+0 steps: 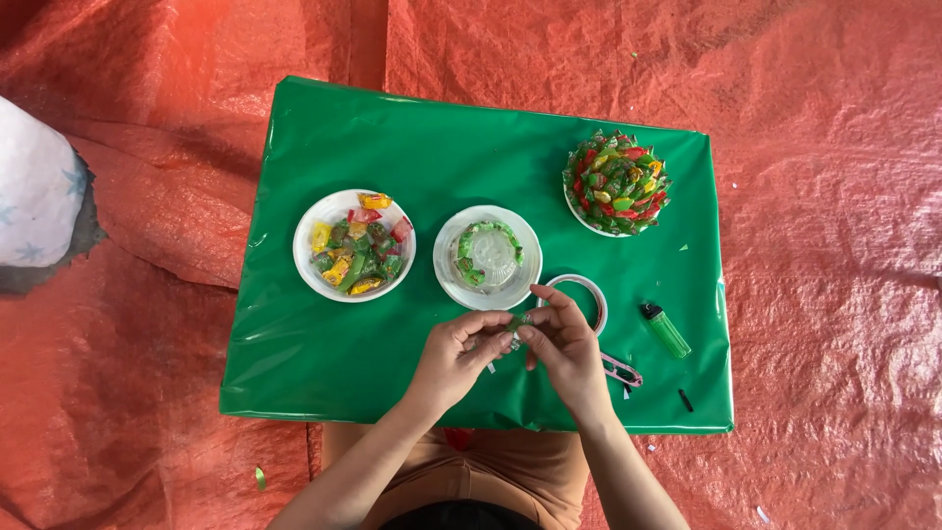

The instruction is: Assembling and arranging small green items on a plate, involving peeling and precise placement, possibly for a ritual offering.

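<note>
Head view: both hands' fingers (505,337) pinch a small green candy (519,320) between them above the green table (324,344).

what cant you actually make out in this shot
- Head view: the small green piece between left hand and right hand is too small and mostly covered by fingertips.
- Pink-handled tool: mostly hidden behind the right hand.
- Tape roll: near side covered by the right hand.
- White cloth: cut off by the left edge.

Glossy green table wrap (392,157) — crinkled woven-looking tarp (834,196), perhaps plastic; shiny candy wrappers (355,245).
</note>
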